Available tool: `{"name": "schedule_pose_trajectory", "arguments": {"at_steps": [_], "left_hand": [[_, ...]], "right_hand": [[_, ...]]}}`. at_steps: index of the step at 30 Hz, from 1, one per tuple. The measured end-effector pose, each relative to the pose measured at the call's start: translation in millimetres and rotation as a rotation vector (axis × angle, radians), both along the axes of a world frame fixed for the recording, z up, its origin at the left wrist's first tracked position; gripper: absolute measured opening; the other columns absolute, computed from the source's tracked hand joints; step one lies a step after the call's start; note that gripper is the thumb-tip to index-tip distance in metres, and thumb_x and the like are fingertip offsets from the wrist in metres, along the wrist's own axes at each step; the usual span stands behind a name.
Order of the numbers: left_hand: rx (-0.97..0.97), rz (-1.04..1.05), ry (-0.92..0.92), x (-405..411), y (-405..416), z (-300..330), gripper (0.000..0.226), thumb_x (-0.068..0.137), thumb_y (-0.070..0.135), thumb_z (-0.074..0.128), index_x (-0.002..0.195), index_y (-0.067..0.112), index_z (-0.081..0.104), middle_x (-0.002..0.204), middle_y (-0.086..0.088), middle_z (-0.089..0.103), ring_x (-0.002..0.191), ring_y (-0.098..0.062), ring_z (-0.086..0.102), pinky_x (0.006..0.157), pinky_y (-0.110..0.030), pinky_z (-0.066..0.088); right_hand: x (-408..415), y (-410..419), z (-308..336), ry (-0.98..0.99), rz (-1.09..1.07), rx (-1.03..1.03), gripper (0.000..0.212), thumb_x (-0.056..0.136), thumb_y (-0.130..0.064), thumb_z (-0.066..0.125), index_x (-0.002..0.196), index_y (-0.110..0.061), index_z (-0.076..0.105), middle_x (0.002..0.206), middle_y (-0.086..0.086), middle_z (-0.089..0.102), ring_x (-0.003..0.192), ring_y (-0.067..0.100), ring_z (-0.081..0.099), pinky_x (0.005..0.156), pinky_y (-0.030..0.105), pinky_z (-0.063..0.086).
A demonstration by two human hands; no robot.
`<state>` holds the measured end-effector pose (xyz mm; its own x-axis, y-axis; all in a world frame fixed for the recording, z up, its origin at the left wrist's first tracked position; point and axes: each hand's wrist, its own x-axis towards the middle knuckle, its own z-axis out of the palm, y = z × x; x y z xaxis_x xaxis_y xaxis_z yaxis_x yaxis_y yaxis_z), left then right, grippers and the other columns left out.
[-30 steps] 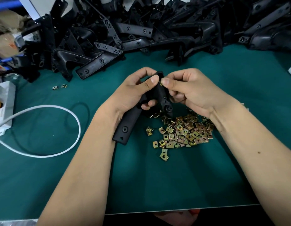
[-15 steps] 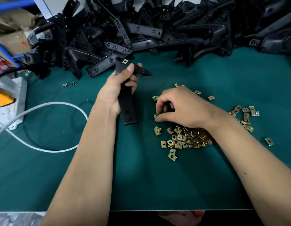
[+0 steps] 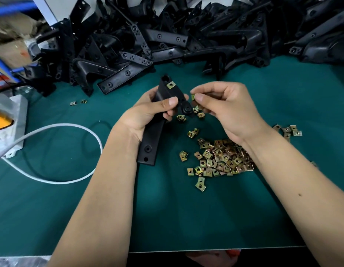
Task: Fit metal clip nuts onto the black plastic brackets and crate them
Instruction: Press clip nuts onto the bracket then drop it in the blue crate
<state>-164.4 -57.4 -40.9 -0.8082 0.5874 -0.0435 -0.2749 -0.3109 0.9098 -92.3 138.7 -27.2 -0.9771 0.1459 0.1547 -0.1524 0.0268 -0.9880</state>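
**Second clip nut about to be fitted**

Unfitted brackets (image 3: pixel 186 41) are heaped along the far edge of the green bench (image 3: pixel 167 218). The left hand (image 3: pixel 146 114) grips one black bracket (image 3: pixel 157 120), one nut (image 3: pixel 171 85) already seated at its top. Loose clip nuts (image 3: pixel 221 158) lie below the right hand (image 3: pixel 227 110), which pinches one clip nut (image 3: pixel 193 96) just beside the bracket. Next: align and push it on. No crate visible
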Motion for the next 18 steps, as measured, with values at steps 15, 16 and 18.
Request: {"name": "schedule_pose_trajectory", "arguments": {"at_steps": [15,16,18], "left_hand": [[-0.031,-0.034,-0.035,2.4,3.3,2.8,0.063,0.049,0.019,0.103,0.094,0.007,0.060,0.082,-0.009,0.062,0.056,-0.010,0.055,0.047,-0.015,0.044],[-0.029,-0.032,-0.037,2.3,3.4,2.5,0.063,0.049,0.020,0.102,0.094,0.007,0.060,0.082,-0.009,0.062,0.056,-0.010,0.054,0.047,-0.016,0.044],[-0.044,-0.025,-0.039,1.2,3.6,1.6,0.050,0.061,0.006,0.096,0.094,0.007,0.059,0.080,-0.008,0.062,0.055,-0.010,0.054,0.047,-0.015,0.043]], "right_hand": [[-0.5,-2.8,2.1,-0.074,0.042,-0.127,0.017,0.094,0.004,0.067,0.105,-0.008,0.060,0.079,0.005,0.072,0.072,0.014,0.063,0.066,0.025,0.051],[-0.7,-1.9,2.5,-0.074,0.043,-0.146,0.018,0.095,0.004,0.066,0.106,-0.008,0.059,0.080,0.004,0.071,0.073,0.014,0.063,0.067,0.026,0.051],[-0.8,-1.8,2.7,-0.074,0.055,-0.148,0.020,0.095,0.005,0.065,0.108,-0.008,0.058,0.079,0.002,0.070,0.072,0.012,0.062,0.067,0.027,0.050]]}}
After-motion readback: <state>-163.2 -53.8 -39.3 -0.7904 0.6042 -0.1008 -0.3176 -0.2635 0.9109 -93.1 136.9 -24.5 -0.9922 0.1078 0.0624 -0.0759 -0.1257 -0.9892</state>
